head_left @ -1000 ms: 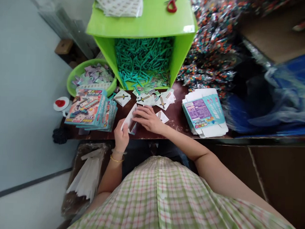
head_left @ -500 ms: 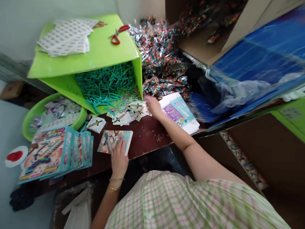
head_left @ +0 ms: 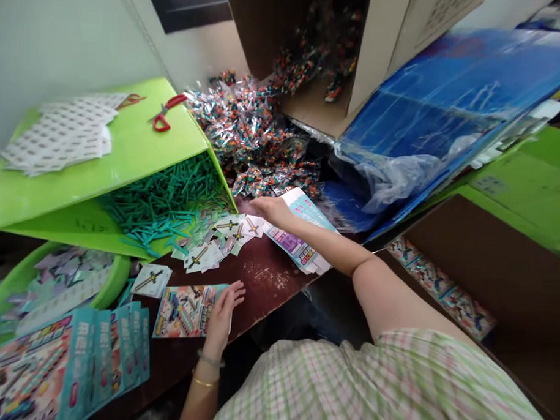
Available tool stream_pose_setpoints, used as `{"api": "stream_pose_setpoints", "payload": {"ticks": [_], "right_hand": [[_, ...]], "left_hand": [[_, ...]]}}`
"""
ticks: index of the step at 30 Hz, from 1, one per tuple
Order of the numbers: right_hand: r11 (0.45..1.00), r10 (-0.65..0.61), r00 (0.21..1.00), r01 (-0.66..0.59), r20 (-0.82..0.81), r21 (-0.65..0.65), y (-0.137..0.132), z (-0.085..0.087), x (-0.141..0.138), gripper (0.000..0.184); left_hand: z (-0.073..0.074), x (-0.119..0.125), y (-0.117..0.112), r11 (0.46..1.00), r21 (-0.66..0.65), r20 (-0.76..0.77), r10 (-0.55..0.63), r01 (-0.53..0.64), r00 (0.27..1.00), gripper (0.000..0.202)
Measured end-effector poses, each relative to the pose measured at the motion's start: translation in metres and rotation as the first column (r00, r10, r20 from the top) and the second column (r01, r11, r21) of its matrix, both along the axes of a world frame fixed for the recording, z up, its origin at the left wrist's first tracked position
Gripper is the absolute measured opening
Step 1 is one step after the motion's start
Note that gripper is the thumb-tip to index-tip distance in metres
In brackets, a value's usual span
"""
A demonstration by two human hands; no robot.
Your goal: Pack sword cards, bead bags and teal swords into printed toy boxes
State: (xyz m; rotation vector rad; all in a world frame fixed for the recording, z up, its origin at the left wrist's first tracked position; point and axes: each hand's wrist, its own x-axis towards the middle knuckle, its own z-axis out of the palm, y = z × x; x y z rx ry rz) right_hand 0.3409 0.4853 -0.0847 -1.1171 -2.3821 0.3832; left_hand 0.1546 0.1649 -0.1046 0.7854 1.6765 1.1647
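Observation:
My left hand (head_left: 222, 311) lies at the right end of a printed box (head_left: 187, 311), its fingers stretched out over the box's edge. The box rests flat on the dark red table (head_left: 268, 276). Farther back, my right hand (head_left: 274, 211) is by the left edge of a stack of flat teal and purple cartons (head_left: 306, 247). Its fingertips are blurred, so what they hold, if anything, is unclear. Cards with sword pictures (head_left: 204, 255) are scattered left of it. Another small stack of sword cards (head_left: 149, 281) lies behind the printed box.
A tipped green bin (head_left: 140, 116) spills teal sticks (head_left: 170, 194); red scissors (head_left: 162, 115) lie on top. Shiny bags of colourful beads (head_left: 246, 120) pile behind. Printed boxes (head_left: 79, 356) and a green basket (head_left: 119, 278) stand left. An open carton (head_left: 489, 260) stands right.
The view has shifted, so the table things appear lower and farther left. My left hand's fingers have slid toward the box's right edge and stretched out. My right hand stays by the flat cartons.

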Motion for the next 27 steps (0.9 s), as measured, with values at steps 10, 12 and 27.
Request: {"api": "stream_pose_setpoints", "payload": {"ticks": [10, 12, 27], "right_hand": [[0.976, -0.213, 0.976, 0.211, -0.05, -0.048, 0.057, 0.019, 0.096, 0.017], [0.999, 0.035, 0.997, -0.036, -0.063, -0.016, -0.004, 0.014, 0.064, 0.016], [0.647, -0.683, 0.717, 0.683, 0.139, -0.339, 0.114, -0.035, 0.178, 0.052]], "left_hand": [[0.019, 0.025, 0.03, 0.998, -0.062, 0.26, 0.034, -0.019, 0.965, 0.062], [0.019, 0.027, 0.04, 0.999, -0.032, 0.446, 0.053, -0.043, 0.893, 0.075], [0.008, 0.025, 0.029, 0.921, -0.262, 0.515, 0.387, -0.29, 0.765, 0.023]]}}
